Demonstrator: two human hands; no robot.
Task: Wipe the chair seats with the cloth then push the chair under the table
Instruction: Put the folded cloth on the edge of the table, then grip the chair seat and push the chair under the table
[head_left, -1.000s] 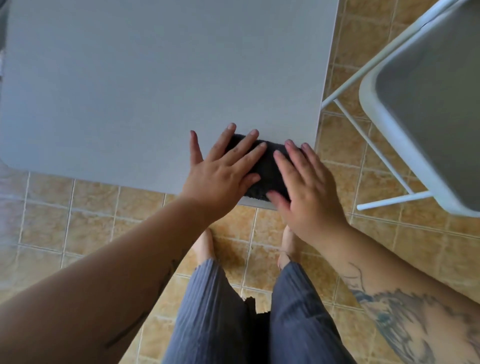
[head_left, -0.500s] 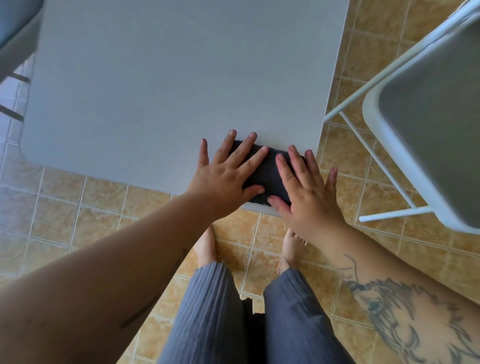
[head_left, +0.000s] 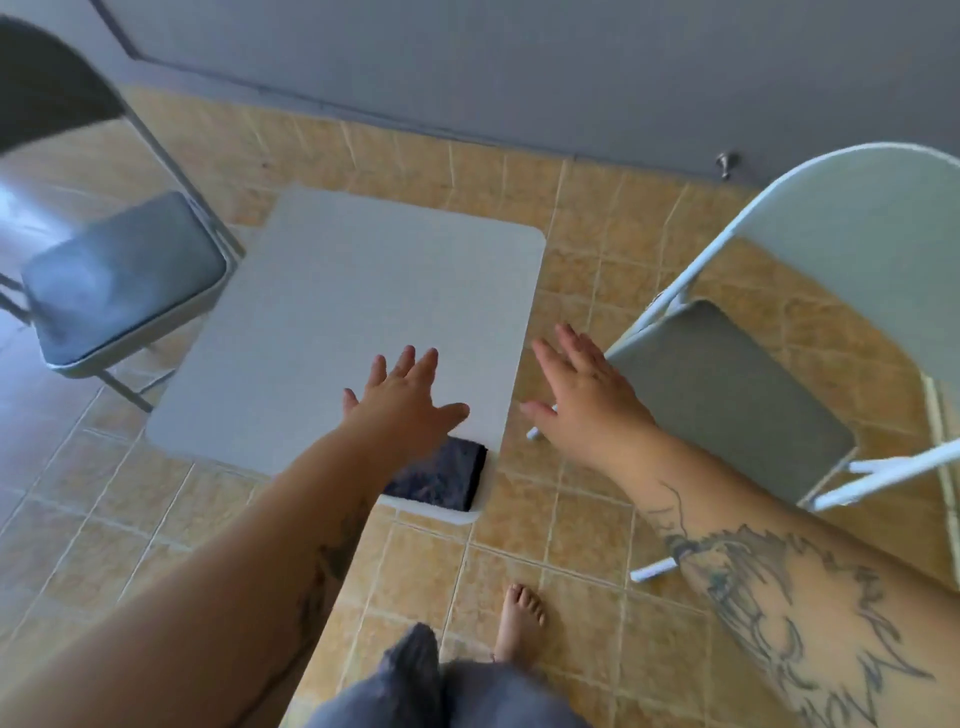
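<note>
Both hands, left hand (head_left: 402, 402) and right hand (head_left: 584, 402), are hovering with fingers spread wide, gripping nothing; dark cloth (head_left: 439, 475) is sitting on the bench (head_left: 337, 312) corner.

The table (head_left: 358, 306) had a smooth, matt, pale grey top that looked like plastic. The cloth (head_left: 441, 475) on it was dark and nappy, like terry. The white chair (head_left: 737, 395) showed painted metal tubing and a flat matt grey seat; the dark chair (head_left: 117, 280) had a padded seat with a slight vinyl-like sheen. The floor (head_left: 597, 530) was glazed tan tile, faintly glossy
</note>
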